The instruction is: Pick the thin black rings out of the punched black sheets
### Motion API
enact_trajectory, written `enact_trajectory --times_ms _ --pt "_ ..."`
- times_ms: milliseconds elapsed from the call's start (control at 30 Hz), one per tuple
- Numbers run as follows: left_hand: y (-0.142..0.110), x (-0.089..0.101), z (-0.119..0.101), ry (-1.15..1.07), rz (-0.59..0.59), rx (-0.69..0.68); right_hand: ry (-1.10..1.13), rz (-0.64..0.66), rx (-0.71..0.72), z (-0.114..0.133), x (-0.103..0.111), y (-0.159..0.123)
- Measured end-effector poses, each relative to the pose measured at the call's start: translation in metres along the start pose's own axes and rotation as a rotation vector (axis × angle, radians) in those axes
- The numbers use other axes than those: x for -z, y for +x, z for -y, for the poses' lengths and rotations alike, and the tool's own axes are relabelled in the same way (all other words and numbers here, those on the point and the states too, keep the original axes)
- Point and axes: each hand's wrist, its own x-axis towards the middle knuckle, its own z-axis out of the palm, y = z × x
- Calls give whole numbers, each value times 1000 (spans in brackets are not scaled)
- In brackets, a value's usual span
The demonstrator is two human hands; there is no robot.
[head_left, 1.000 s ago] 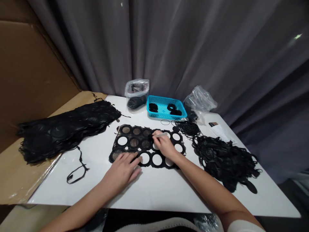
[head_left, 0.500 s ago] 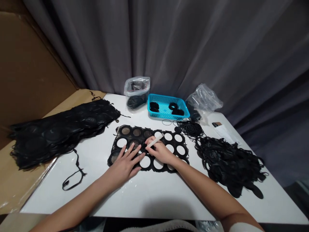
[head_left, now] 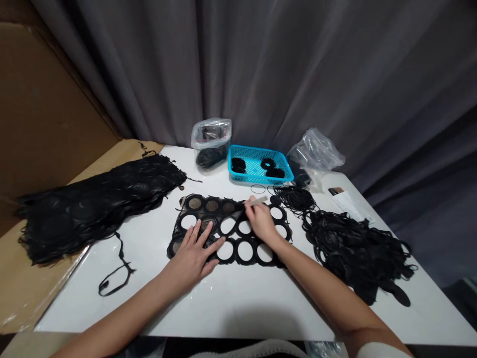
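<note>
A thin black sheet (head_left: pixel 213 215) with rows of round rings lies flat on the table. White tabletop shows through many of its circles, while a few at the upper left are filled with dark film. My left hand (head_left: pixel 194 251) rests on the sheet's lower left with fingers spread, pressing it down. Over the upper right part, my right hand (head_left: pixel 261 221) is closed around a pale, flat, stick-like tool (head_left: pixel 259 200). A dark stretch of the sheet meets these fingertips; I cannot tell whether they pinch it too.
On the left lies a thick stack of black sheets (head_left: pixel 100 199). Behind stand a bag of black pieces (head_left: pixel 211 144) and a blue basket (head_left: pixel 246 177) holding black rings. To the right are thin black loops (head_left: pixel 296 198), a heap of black scraps (head_left: pixel 357 253) and a phone (head_left: pixel 334 191).
My right hand has moved right and slightly away with the pale tool, baring an open circle in the middle row. My left hand stays pressed on the sheet.
</note>
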Motion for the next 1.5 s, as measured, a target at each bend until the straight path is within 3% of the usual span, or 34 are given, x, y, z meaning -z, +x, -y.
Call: enact_trajectory --times_ms 67,133,233,333,567,967,1133,1200,1267,1367,1500 --pt "4 4 2 3 9 0 0 -70 -55 -11 13 17" --pt "17 12 7 -5 19 16 4 -66 2 -15 16 29" --pt "45 21 18 6 8 55 31 26 167 -10 2 37" --pt "64 14 33 21 -28 -32 44 128 250 -4 -16 37" --pt "53 -17 44 3 -18 2 158 249 165 -4 -21 35" --pt "54 -15 38 5 -9 32 109 282 201 -1 -21 32" --pt "54 -15 37 7 -16 37 -91 183 228 7 -38 19" --pt "54 -15 37 22 -6 46 -62 115 152 4 -41 24" --pt "54 -14 38 33 2 51 98 11 -23 -2 -36 35" --pt "55 -13 41 39 2 43 461 -194 -323 -17 -9 51" --pt "56 -13 46 59 -18 27 708 -368 -436 -38 55 31"
